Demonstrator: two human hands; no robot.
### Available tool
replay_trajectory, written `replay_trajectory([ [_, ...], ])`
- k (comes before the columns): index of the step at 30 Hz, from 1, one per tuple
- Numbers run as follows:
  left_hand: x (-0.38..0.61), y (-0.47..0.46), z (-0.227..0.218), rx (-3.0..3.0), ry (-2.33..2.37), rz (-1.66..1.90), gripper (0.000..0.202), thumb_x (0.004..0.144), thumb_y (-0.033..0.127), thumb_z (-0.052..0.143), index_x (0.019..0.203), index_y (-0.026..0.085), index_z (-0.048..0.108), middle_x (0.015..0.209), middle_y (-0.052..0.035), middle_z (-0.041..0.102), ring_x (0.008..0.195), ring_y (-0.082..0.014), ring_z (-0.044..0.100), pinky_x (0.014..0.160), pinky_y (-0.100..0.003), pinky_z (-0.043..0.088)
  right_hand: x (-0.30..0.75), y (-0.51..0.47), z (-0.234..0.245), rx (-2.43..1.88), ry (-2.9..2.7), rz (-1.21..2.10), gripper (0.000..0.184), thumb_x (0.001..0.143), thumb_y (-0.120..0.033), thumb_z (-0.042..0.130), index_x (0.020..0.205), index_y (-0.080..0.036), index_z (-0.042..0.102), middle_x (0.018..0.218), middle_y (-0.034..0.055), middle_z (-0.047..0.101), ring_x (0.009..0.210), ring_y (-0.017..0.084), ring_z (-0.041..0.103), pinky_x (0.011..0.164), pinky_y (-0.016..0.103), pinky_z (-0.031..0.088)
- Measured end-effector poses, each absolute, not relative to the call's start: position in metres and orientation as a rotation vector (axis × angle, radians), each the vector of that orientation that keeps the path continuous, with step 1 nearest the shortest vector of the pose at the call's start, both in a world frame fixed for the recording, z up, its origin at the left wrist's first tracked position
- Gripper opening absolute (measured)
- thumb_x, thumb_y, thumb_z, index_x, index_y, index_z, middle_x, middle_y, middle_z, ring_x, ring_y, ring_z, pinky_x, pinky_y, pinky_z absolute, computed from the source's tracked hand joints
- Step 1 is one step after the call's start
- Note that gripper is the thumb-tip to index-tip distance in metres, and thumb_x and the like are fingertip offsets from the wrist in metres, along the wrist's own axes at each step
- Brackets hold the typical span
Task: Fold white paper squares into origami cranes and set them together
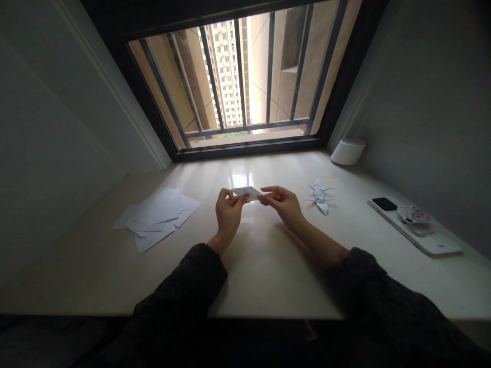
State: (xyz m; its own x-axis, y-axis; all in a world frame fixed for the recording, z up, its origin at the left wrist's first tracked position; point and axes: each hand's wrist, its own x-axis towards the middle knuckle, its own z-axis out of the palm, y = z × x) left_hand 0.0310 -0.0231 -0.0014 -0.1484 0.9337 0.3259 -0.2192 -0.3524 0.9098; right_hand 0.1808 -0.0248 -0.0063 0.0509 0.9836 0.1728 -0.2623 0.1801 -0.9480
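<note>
Between my two hands is a small folded piece of white paper [249,191], held up above the white ledge [261,286]. My left hand [229,212] pinches its left side between thumb and fingers. At its right end, my right hand [282,204] grips the paper with thumb and index finger. The folds are too small to make out fully. Right of my right hand lie folded white paper cranes [320,197], close together in a row. To the left of my left hand is a loose pile of white paper sheets [159,209].
A phone [418,230] with a round cartoon grip on its back lies at the right. A white cylindrical object [348,152] stands in the back right corner. Behind the ledge is a dark-framed window [245,148] with bars; walls rise on both sides.
</note>
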Motion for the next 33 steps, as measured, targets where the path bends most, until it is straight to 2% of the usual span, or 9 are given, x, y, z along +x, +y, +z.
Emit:
replay_trajectory([
  [3, 0.034, -0.024, -0.005, 1.176, 0.92, 1.674, 0.045, 0.068, 0.027, 0.075, 0.069, 0.021, 0.03, 0.06, 0.0048, 0.065, 0.071, -0.0179, 0.07, 0.072, -0.035, 0.058, 0.178, -0.024, -0.009, -0.871, -1.052, 1.174, 0.051, 0.055, -0.034, 0.083, 0.102, -0.021, 0.065, 0.071, -0.0009, 0.072, 0.067, 0.015, 0.066, 0.074, 0.032, 0.052],
  [7, 0.039, -0.027, -0.003, 1.17, 0.889, 1.671, 0.047, 0.069, 0.026, 0.074, 0.067, 0.021, 0.028, 0.054, 0.0071, 0.059, 0.066, -0.016, 0.068, 0.07, -0.033, 0.057, 0.17, -0.026, -0.01, -0.847, -1.019, 1.225, 0.06, 0.052, -0.033, 0.084, 0.106, -0.021, 0.061, 0.076, 0.0001, 0.072, 0.073, 0.018, 0.068, 0.078, 0.034, 0.052],
  [10, 0.04, -0.029, -0.001, 1.168, 0.87, 1.665, 0.047, 0.069, 0.026, 0.074, 0.066, 0.021, 0.027, 0.052, 0.0079, 0.056, 0.063, -0.0146, 0.067, 0.068, -0.031, 0.057, 0.167, -0.027, -0.011, -0.836, -0.984, 1.244, 0.057, 0.052, -0.031, 0.085, 0.103, -0.02, 0.062, 0.07, -0.0013, 0.07, 0.071, 0.018, 0.068, 0.077, 0.034, 0.051],
  [14, 0.039, -0.028, -0.002, 1.207, 0.915, 1.673, 0.049, 0.068, 0.026, 0.074, 0.064, 0.021, 0.026, 0.048, 0.0108, 0.043, 0.056, -0.0112, 0.062, 0.066, -0.028, 0.055, 0.167, -0.026, -0.014, -0.853, -0.941, 1.257, 0.05, 0.051, -0.028, 0.085, 0.096, -0.02, 0.065, 0.058, -0.0059, 0.063, 0.062, 0.014, 0.063, 0.071, 0.03, 0.05],
  [21, 0.037, -0.028, -0.004, 1.295, 0.975, 1.686, 0.048, 0.068, 0.026, 0.074, 0.062, 0.02, 0.026, 0.052, 0.0091, 0.041, 0.056, -0.0089, 0.056, 0.064, -0.025, 0.052, 0.167, -0.024, -0.015, -0.823, -0.94, 1.286, 0.044, 0.052, -0.027, 0.084, 0.092, -0.021, 0.067, 0.067, -0.0032, 0.068, 0.065, 0.013, 0.063, 0.073, 0.03, 0.049],
  [26, 0.036, -0.028, -0.003, 1.288, 0.961, 1.678, 0.049, 0.068, 0.027, 0.074, 0.061, 0.02, 0.026, 0.053, 0.0093, 0.037, 0.053, -0.0072, 0.051, 0.063, -0.025, 0.053, 0.165, -0.024, -0.015, -0.836, -0.868, 1.303, 0.04, 0.052, -0.027, 0.084, 0.087, -0.02, 0.068, 0.062, -0.0039, 0.066, 0.06, 0.012, 0.06, 0.069, 0.03, 0.049],
  [30, 0.036, -0.025, -0.002, 1.19, 0.94, 1.682, 0.052, 0.064, 0.025, 0.076, 0.061, 0.02, 0.024, 0.051, 0.0106, 0.035, 0.049, -0.0056, 0.047, 0.065, -0.026, 0.055, 0.167, -0.025, -0.014, -0.813, -0.855, 1.368, 0.041, 0.05, -0.027, 0.085, 0.088, -0.02, 0.069, 0.066, -0.0027, 0.069, 0.065, 0.013, 0.064, 0.077, 0.033, 0.051],
  [33, 0.034, -0.022, -0.001, 1.12, 0.937, 1.684, 0.054, 0.063, 0.024, 0.077, 0.061, 0.02, 0.024, 0.05, 0.0101, 0.038, 0.053, -0.0073, 0.053, 0.067, -0.028, 0.056, 0.169, -0.026, -0.011, -0.796, -0.865, 1.433, 0.041, 0.052, -0.03, 0.084, 0.09, -0.02, 0.07, 0.071, 0.0, 0.072, 0.071, 0.016, 0.067, 0.084, 0.036, 0.05],
])
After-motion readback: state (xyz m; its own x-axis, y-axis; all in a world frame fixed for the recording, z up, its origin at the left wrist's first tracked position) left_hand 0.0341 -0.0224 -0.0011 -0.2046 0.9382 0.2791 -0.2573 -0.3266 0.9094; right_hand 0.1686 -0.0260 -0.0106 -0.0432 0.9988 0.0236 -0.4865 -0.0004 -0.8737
